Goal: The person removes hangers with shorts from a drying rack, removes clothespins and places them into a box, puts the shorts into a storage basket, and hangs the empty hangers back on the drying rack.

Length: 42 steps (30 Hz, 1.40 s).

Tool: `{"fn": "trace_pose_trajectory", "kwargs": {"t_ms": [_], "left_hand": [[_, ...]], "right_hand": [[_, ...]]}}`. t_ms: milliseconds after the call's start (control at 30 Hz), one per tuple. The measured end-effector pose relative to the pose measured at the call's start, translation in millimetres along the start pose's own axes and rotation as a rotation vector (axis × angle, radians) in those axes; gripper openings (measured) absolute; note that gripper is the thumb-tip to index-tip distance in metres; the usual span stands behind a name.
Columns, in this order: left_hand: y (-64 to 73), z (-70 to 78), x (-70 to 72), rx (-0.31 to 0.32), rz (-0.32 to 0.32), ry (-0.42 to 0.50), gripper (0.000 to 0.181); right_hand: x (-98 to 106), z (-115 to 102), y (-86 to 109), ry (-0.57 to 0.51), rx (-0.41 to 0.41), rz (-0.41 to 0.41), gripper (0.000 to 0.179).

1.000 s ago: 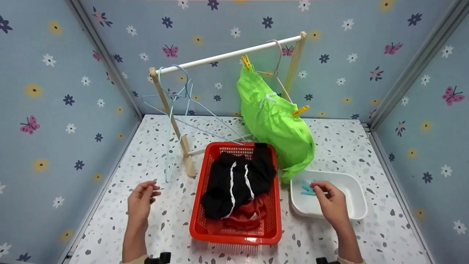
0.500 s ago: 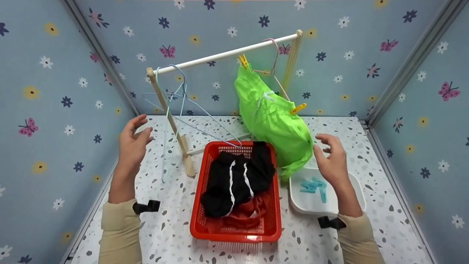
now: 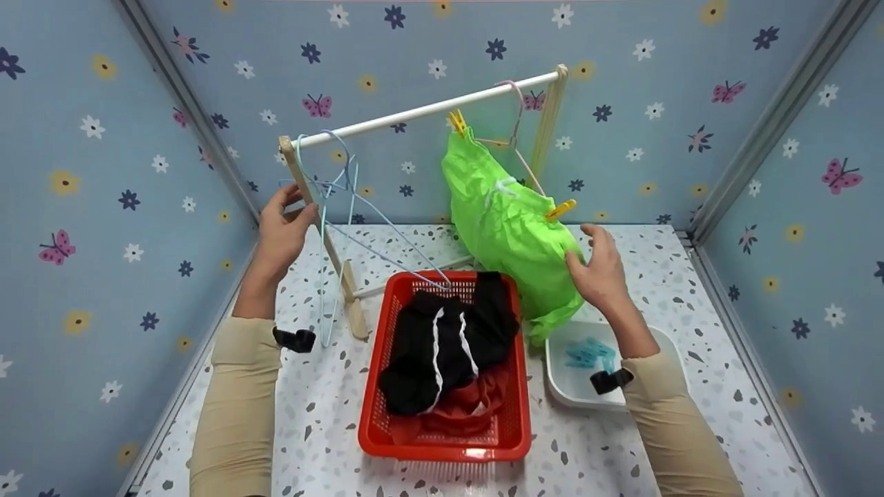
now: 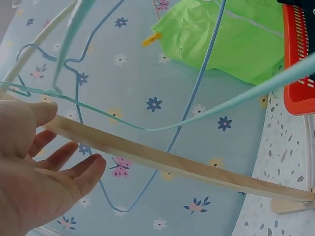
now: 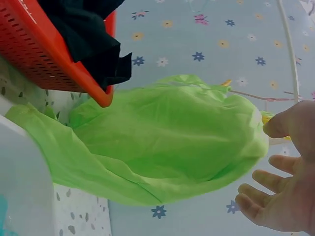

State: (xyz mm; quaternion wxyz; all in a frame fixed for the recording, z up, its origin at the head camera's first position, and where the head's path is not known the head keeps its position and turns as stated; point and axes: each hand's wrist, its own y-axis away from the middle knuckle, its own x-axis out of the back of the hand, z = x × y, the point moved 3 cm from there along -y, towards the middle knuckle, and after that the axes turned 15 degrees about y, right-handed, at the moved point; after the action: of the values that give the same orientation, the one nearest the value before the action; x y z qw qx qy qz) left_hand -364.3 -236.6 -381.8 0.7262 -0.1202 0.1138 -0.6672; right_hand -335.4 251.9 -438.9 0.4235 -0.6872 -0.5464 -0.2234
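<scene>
My left hand (image 3: 282,224) is at the left wooden post (image 3: 324,235) of a small clothes rack, thumb and fingers apart on either side of it. In the left wrist view its fingers (image 4: 81,172) are spread loosely beside the post. My right hand (image 3: 602,269) is beside a lime-green garment (image 3: 507,214) with a gathered waist and white drawstring, its fingers loosely bent. Two yellow clothespins (image 3: 561,210) clip that garment to a pink hanger (image 3: 516,124). In the right wrist view the right hand (image 5: 290,187) stands just off the garment's edge.
Blue hangers (image 3: 387,214) hang at the left of the white rail (image 3: 428,107). A red basket (image 3: 369,421) holds a black garment (image 3: 414,345) and a red one (image 3: 456,414). To the right, a white tub (image 3: 552,383) contains several turquoise clothespins (image 3: 587,352). Patterned walls surround the table.
Both hands have moved forward from low beside the basket and tub. The left has reached the rack's post, while the right has come in beside the green garment.
</scene>
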Motion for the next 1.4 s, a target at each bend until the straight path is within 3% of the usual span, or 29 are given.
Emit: {"fn": "trace_pose_trajectory", "kwargs": {"t_ms": [167,267,400,500,567,800,900,1000,1167,1400], "left_hand": [[-8.1,-11.0,3.3,-0.075,0.037,0.042,0.038],[-9.2,-16.7,3.5,-0.093,0.046,0.021,0.037],[-8.6,-21.9,1.5,-0.099,0.047,0.035,0.037],[-6.9,-23.7,-0.9,-0.069,0.053,0.066,0.039],[-4.5,-22.9,-1.8,-0.046,0.061,0.079,0.040],[4.0,2.7,-9.1,-0.031,0.062,0.077,0.040],[-0.9,-3.8,-8.0,-0.037,0.069,0.100,0.040],[-5.0,-12.2,-6.0,-0.040,0.072,0.120,0.041],[-14.6,-24.2,-5.0,-0.036,0.074,0.130,0.042],[-12.7,-24.6,-0.6,-0.030,0.088,0.121,0.042]], "right_hand": [[-12,-4,-6.3,-0.005,0.006,0.004,0.044],[-17,-8,-9.2,0.019,0.002,0.034,0.043],[-25,-11,-14.7,0.080,0.003,0.095,0.041],[-33,-11,-19.2,0.114,0.008,0.105,0.037],[-40,-12,-21.8,0.131,0.011,0.093,0.036],[-55,-15,-32.3,0.142,-0.001,0.036,0.042],[-56,-15,-37.0,0.150,0.008,0.036,0.039],[-55,-13,-36.9,0.159,0.018,0.091,0.032],[-45,-11,-32.7,0.192,0.019,0.258,0.026],[-31,-13,-28.4,0.188,0.050,0.384,0.025]]}}
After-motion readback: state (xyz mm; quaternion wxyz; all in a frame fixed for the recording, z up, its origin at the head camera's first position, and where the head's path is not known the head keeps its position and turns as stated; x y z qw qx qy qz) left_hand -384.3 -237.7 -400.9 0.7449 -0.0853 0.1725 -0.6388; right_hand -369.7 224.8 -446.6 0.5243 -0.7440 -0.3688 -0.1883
